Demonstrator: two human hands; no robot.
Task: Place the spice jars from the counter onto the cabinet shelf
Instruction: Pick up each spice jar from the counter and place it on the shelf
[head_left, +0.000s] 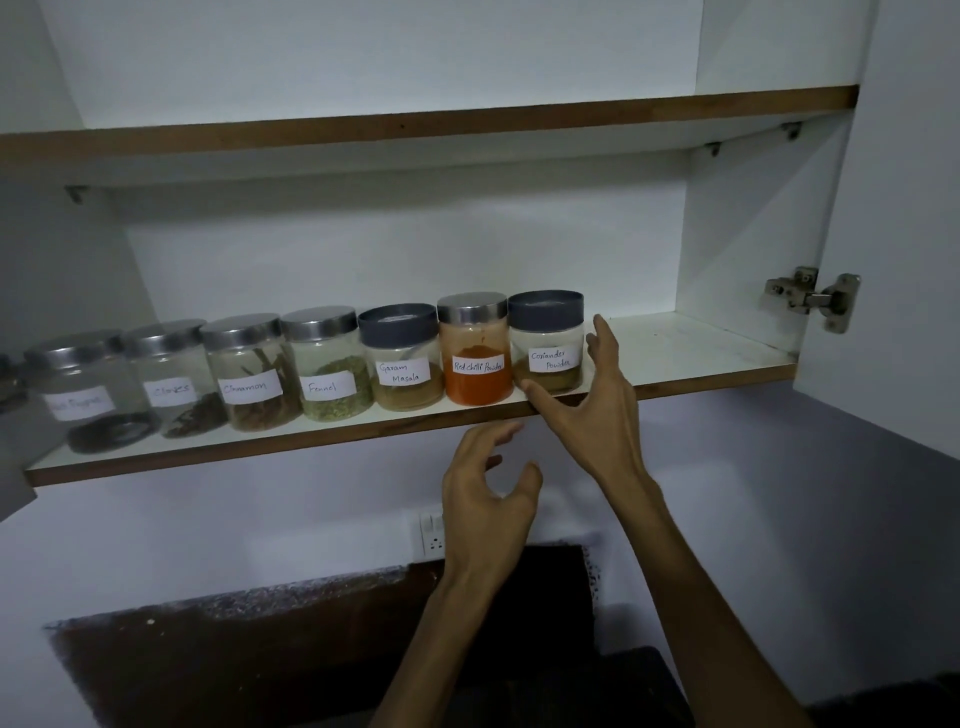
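Several labelled spice jars stand in a row on the lower cabinet shelf (701, 358). At the right end of the row is the coriander powder jar (546, 340) with a dark lid, then the red chilli powder jar (474, 348) and the garam masala jar (401, 358). My right hand (592, 395) is open just right of the coriander jar, thumb under the shelf's front edge, fingers apart and close to the glass. My left hand (488, 493) hangs open below the shelf edge, holding nothing.
Left of these stand the fennel jar (332, 364), the cinnamon jar (249, 371), the cloves jar (174, 379) and a blurred jar (85, 392). An upper shelf (415, 127) spans above. A door hinge (810, 299) sits at right. A wall socket (432, 535) and dark counter (311, 649) lie below.
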